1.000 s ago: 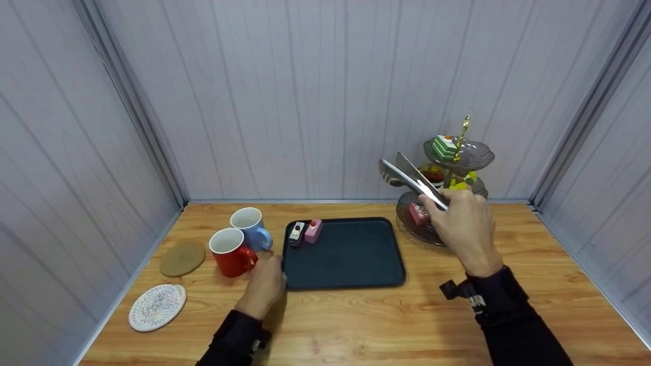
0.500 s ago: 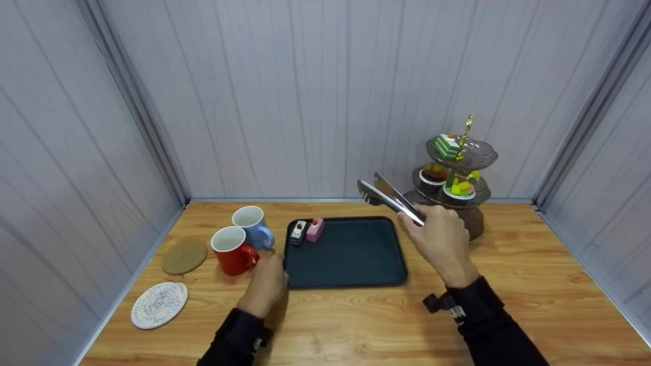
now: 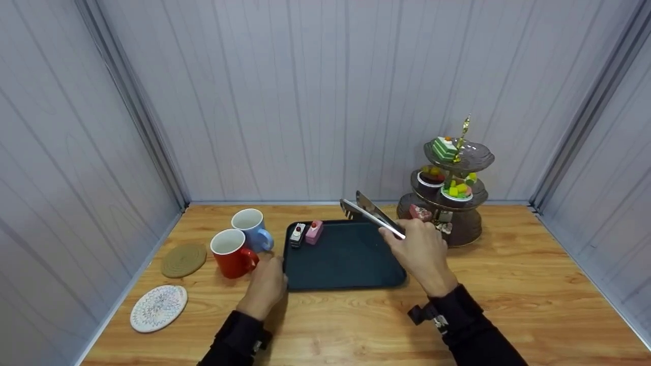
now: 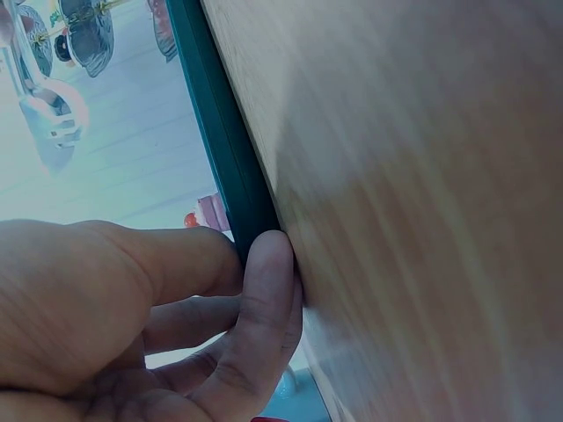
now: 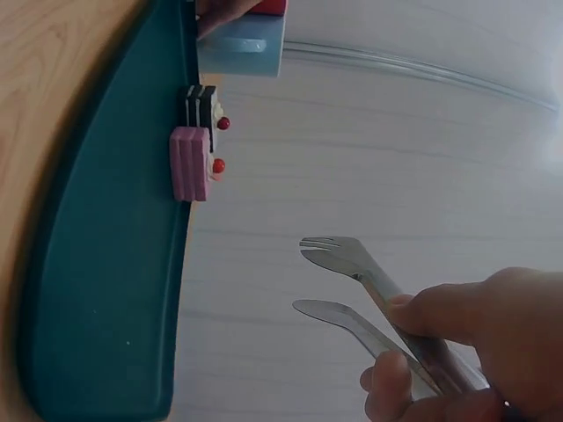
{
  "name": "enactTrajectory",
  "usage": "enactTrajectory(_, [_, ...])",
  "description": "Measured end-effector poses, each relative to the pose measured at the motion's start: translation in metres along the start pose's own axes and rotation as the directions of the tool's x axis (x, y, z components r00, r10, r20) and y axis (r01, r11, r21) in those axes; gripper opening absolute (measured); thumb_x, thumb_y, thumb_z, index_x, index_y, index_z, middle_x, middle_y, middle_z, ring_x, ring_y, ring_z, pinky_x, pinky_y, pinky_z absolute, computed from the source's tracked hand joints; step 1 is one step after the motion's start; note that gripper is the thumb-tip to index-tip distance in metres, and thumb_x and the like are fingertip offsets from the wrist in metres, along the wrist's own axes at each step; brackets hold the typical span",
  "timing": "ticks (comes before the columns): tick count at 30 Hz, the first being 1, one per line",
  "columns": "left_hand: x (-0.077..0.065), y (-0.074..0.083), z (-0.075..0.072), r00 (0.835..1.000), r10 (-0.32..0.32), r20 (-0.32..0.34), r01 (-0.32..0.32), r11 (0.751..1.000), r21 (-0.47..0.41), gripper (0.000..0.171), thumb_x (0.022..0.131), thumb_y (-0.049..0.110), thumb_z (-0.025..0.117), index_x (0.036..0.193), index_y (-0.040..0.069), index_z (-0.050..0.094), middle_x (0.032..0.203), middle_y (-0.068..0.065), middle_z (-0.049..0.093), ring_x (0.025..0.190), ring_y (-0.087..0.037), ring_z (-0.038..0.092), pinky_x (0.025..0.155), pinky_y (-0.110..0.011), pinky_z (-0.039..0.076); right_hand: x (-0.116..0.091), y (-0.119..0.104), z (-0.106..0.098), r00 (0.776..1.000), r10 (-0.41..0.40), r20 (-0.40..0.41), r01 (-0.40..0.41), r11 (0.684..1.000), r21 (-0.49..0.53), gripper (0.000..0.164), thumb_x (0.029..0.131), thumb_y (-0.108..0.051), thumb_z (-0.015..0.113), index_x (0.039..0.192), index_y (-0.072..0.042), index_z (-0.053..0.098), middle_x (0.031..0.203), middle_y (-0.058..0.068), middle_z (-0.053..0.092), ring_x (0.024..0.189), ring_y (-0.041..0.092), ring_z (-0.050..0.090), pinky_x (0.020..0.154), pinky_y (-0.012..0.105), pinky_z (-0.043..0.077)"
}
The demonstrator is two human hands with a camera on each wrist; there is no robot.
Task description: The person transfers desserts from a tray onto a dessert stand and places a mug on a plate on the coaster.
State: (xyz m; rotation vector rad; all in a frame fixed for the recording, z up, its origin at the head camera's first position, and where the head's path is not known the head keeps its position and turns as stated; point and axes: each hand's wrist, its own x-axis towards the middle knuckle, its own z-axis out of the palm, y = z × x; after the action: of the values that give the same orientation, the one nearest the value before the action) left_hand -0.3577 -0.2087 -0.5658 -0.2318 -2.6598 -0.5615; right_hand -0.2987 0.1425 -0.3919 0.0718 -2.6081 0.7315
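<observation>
My left hand (image 3: 264, 284) pinches the left edge of a dark green tray (image 3: 346, 269) between thumb and fingers, plain in the left wrist view. My right hand (image 3: 419, 251) grips a pair of metal tongs (image 5: 365, 286) above the tray's right side. Their two arms stand apart with nothing between them, one tip slotted like a fork. At the tray's back left corner sit two small cake slices side by side: a black-and-white one (image 3: 297, 235) and a pink one (image 3: 314, 232), each topped with a red berry.
A red mug (image 3: 231, 259) and a blue mug (image 3: 248, 221) stand left of the tray, with a tan coaster (image 3: 184, 260) and a white patterned coaster (image 3: 158, 308) beyond. At back right rises a three-tier stand (image 3: 478, 157) holding a green cake slice (image 3: 445, 149), cupcakes (image 3: 456, 191) and more cakes.
My right hand has carried the tongs left and downward, away from the tiered stand to over the tray. The left hand has stayed at the tray's edge.
</observation>
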Motion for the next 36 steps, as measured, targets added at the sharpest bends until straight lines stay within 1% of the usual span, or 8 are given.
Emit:
enactTrajectory(4, [-0.001, -0.001, 0.001, 1.000, 0.010, -0.014, -0.010, 1.000, -0.008, 0.017, 0.075, 0.000, 0.070, 0.091, 0.003, 0.075, 0.082, -0.017, 0.067, 0.076, -0.041, 0.068, 0.069, -0.052, 0.058, -0.003, -0.004, 0.009, 1.000, -0.003, 0.013, 0.003, 1.000, -0.006, 0.033, 0.094, -0.046, 0.079, 0.109, -0.017, 0.084, 0.068, -0.003, 0.064, 0.056, 0.016, 0.058, 0.048, 0.032, 0.039])
enactTrajectory(9, [-0.002, -0.001, 0.001, 1.000, 0.007, -0.010, -0.007, 1.000, -0.009, 0.017, 0.074, 0.000, 0.070, 0.090, 0.004, 0.074, 0.083, -0.017, 0.065, 0.075, -0.042, 0.067, 0.068, -0.052, 0.057, -0.007, -0.008, 0.019, 0.999, -0.010, 0.031, 0.010, 1.000, -0.003, 0.031, 0.094, -0.046, 0.079, 0.106, -0.018, 0.084, 0.067, -0.004, 0.061, 0.054, 0.016, 0.056, 0.047, 0.032, 0.037])
enactTrajectory(14, [-0.002, -0.004, 0.003, 0.999, 0.041, -0.031, -0.041, 0.999, 0.010, 0.015, 0.073, 0.000, 0.069, 0.087, 0.003, 0.074, 0.081, -0.016, 0.064, 0.074, -0.041, 0.066, 0.066, -0.050, 0.055, -0.010, -0.011, 0.029, 1.000, -0.023, 0.020, 0.023, 1.000, -0.018, 0.030, 0.093, -0.047, 0.080, 0.105, -0.020, 0.085, 0.074, -0.002, 0.071, 0.057, 0.016, 0.060, 0.048, 0.032, 0.038])
enactTrajectory(17, [-0.001, -0.003, 0.003, 0.998, 0.049, -0.027, -0.048, 0.999, 0.023, 0.015, 0.073, 0.000, 0.069, 0.087, 0.002, 0.076, 0.081, -0.016, 0.064, 0.075, -0.040, 0.066, 0.064, -0.049, 0.055, -0.012, -0.014, 0.034, 0.999, -0.036, 0.021, 0.036, 0.999, -0.024, 0.030, 0.092, -0.046, 0.081, 0.107, -0.021, 0.086, 0.079, 0.000, 0.075, 0.059, 0.016, 0.062, 0.049, 0.032, 0.039])
enactTrajectory(20, [-0.001, -0.001, 0.001, 0.999, 0.040, -0.019, -0.039, 0.999, 0.018, 0.017, 0.074, 0.001, 0.070, 0.089, 0.002, 0.076, 0.082, -0.016, 0.065, 0.075, -0.040, 0.066, 0.065, -0.049, 0.055, -0.012, -0.016, 0.037, 0.999, -0.043, 0.025, 0.044, 0.999, -0.031, 0.028, 0.092, -0.047, 0.081, 0.103, -0.022, 0.086, 0.075, -0.003, 0.073, 0.060, 0.016, 0.061, 0.050, 0.031, 0.037])
enactTrajectory(26, [0.002, 0.001, 0.000, 0.999, 0.036, -0.016, -0.036, 0.999, 0.003, 0.014, 0.074, -0.001, 0.068, 0.086, 0.002, 0.075, 0.082, -0.017, 0.065, 0.075, -0.039, 0.065, 0.065, -0.050, 0.055, -0.014, -0.020, 0.043, 0.998, -0.058, 0.037, 0.059, 0.997, -0.046, 0.022, 0.092, -0.048, 0.080, 0.088, -0.026, 0.083, 0.065, -0.007, 0.064, 0.054, 0.015, 0.054, 0.047, 0.032, 0.031])
enactTrajectory(31, [0.004, 0.001, 0.001, 0.999, 0.035, -0.031, -0.035, 0.999, -0.002, 0.014, 0.075, -0.002, 0.067, 0.085, 0.002, 0.075, 0.083, -0.018, 0.065, 0.075, -0.041, 0.066, 0.066, -0.051, 0.056, -0.015, -0.025, 0.050, 0.996, -0.051, 0.075, 0.055, 0.998, -0.040, 0.023, 0.093, -0.047, 0.079, 0.088, -0.025, 0.083, 0.065, -0.009, 0.063, 0.053, 0.013, 0.052, 0.047, 0.032, 0.032])
enactTrajectory(36, [0.002, 0.002, -0.001, 0.999, 0.030, -0.016, -0.030, 1.000, -0.002, 0.014, 0.075, -0.003, 0.066, 0.085, 0.000, 0.074, 0.084, -0.018, 0.065, 0.075, -0.040, 0.065, 0.067, -0.052, 0.056, -0.017, -0.030, 0.058, 0.993, -0.022, 0.114, 0.025, 0.999, -0.022, 0.024, 0.094, -0.046, 0.079, 0.091, -0.022, 0.084, 0.071, -0.008, 0.067, 0.056, 0.013, 0.056, 0.047, 0.032, 0.036])
